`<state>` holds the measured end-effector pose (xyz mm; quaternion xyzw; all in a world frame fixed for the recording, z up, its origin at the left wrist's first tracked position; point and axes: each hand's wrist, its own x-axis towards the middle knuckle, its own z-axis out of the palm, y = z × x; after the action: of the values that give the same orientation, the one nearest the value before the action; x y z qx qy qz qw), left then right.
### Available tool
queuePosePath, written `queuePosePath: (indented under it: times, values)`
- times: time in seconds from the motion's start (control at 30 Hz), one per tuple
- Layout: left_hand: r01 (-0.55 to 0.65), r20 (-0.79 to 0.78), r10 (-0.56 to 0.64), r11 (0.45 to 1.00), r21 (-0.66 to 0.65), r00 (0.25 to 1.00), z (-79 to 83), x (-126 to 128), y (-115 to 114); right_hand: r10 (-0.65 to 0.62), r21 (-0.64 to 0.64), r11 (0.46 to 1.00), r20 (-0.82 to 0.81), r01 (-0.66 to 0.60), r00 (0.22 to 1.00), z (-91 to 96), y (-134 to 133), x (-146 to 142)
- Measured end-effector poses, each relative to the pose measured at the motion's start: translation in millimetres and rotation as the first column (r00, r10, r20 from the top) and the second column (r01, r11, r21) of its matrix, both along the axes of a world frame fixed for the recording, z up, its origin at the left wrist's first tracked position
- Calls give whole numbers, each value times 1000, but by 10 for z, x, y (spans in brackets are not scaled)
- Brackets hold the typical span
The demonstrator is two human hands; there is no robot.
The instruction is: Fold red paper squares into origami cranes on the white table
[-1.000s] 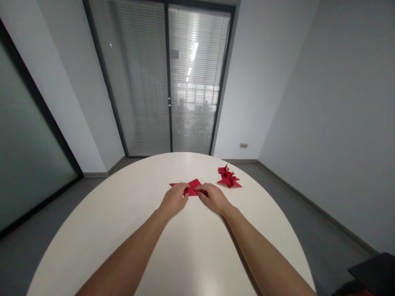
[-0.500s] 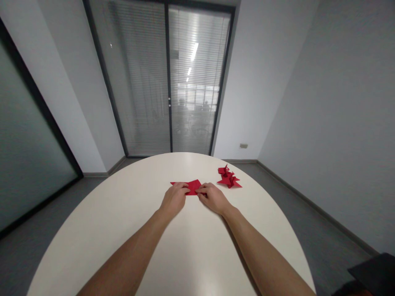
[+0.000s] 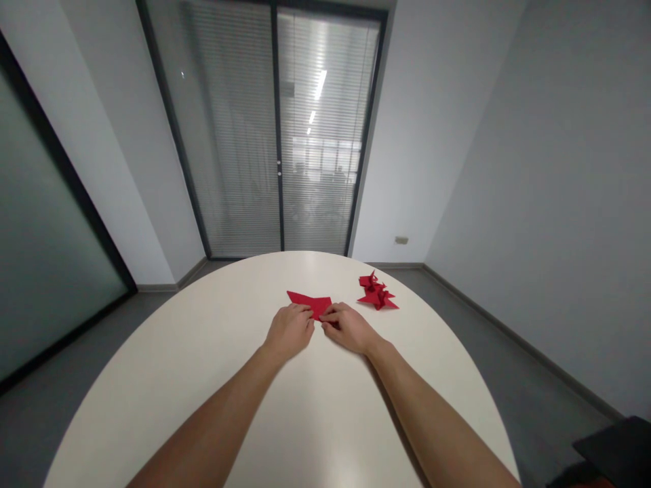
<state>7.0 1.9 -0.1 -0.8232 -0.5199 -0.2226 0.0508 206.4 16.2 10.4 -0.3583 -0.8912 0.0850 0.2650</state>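
A folded piece of red paper [image 3: 319, 306] lies on the white table, with one pointed end reaching to the upper left. My left hand [image 3: 291, 331] is closed on its near left edge, fingers curled over the paper. On its right side, my right hand [image 3: 350, 328] grips the paper between thumb and fingers. The fingertips of both hands are close together and hide part of the lower edge. Several folded red paper shapes with pointed tips [image 3: 377, 295] sit in a cluster beyond my right hand.
The round white table [image 3: 203, 366] curves away on both sides. Behind it stands a glazed partition with blinds [image 3: 239, 169]. A wall socket [image 3: 401, 240] is on the back wall. A dark object [image 3: 618, 447] shows at the lower right.
The red paper has turned, its left point swinging up and away from me. Both hands have stayed almost in place, still on the paper.
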Motion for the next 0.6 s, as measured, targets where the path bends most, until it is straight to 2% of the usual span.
queuePosePath:
  times: [0.27,0.43,0.6]
  values:
    - [-52,17,52,998,-32,998,-9,-18,12,87,-78,993,-7,-88,996,57,-48,-24]
    - [-58,41,60,998,-40,997,1,-14,7,45,-77,996,28,-43,999,105,-76,-32]
    - [-69,37,71,996,-53,997,6,-13,3,-68,17,998,97,66,993,103,-75,-22]
